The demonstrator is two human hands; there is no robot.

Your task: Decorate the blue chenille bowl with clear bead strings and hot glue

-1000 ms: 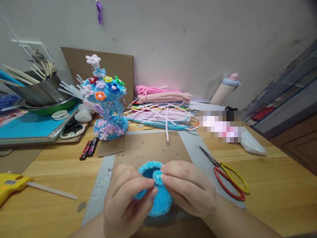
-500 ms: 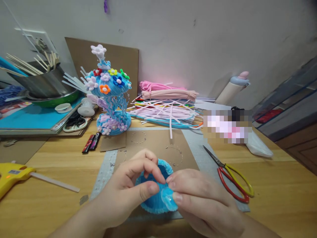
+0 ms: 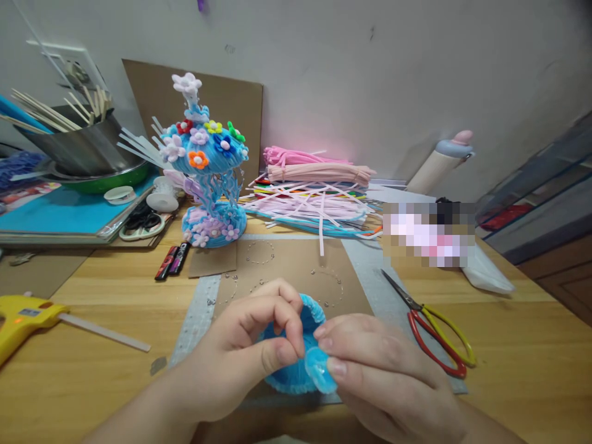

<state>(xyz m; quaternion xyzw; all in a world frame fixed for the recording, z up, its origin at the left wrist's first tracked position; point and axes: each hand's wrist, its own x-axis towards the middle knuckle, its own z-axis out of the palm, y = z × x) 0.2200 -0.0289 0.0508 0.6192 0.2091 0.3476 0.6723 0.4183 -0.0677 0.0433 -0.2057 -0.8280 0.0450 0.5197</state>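
Note:
Pinched between the thumb and fingers of my right hand [image 3: 383, 364] is a small light-blue fuzzy piece [image 3: 320, 371], with a glossy clear patch on the side facing me. My left hand [image 3: 259, 345] is closed, its thumb and index fingertips meeting just left of that piece. Whether anything lies between them is too small to see. Under and behind both hands sits a blue fuzzy bowl-shaped piece [image 3: 296, 376] with a thick rim, its hollow facing up. My left fingers partly hide it.
A cardboard sheet [image 3: 287, 262] with beaded wire loops lies on a grey mat [image 3: 367, 271]. Scissors [image 3: 439, 333] rest at right, a yellow glue gun [image 3: 28, 320] at left. Behind stand a flower-covered blue pipe-cleaner model [image 3: 208, 160], pipe-cleaner bundles [image 3: 319, 176] and a bottle [image 3: 435, 163].
My left thumb and index fingertips have come together from slightly apart. My right hand and the small blue piece have shifted slightly right. The whole view has moved a little.

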